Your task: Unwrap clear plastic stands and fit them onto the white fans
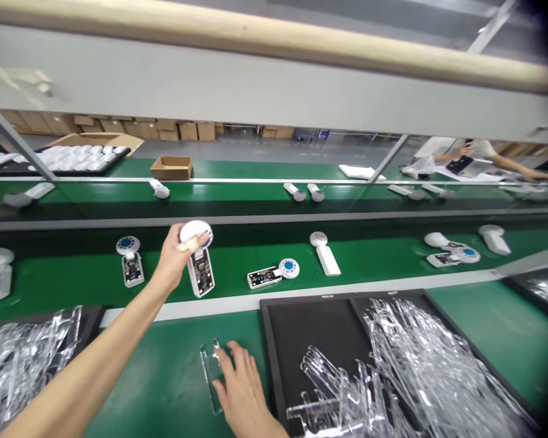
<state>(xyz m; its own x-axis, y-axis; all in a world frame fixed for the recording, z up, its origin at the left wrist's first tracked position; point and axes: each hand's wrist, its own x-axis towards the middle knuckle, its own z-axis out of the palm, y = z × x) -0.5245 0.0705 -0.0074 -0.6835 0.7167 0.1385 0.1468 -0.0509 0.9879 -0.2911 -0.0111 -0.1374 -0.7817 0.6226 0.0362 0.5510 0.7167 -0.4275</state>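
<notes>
My left hand (176, 252) is closed round the round head of a white handheld device (201, 274), lifted over the green conveyor belt. Its handle is uncovered and shows a black circuit board. One finger wears a pale cover. Below, my right hand (243, 386) has its fingers apart, with thumb and index finger at the right edge of a clear plastic frame (205, 371) on the green table. A similar device (265, 277) with a blue-centred head lies on the belt to the right, and another (132, 267) to the left.
A black divided tray (269, 365) on the right holds many clear plastic frames (438, 365); more frames (22, 353) lie at left. Further devices (326, 255) rest along the belt. Behind stand a cardboard box (171, 168) and a tray of white parts (82, 159). A co-worker's arms (497, 161) show far right.
</notes>
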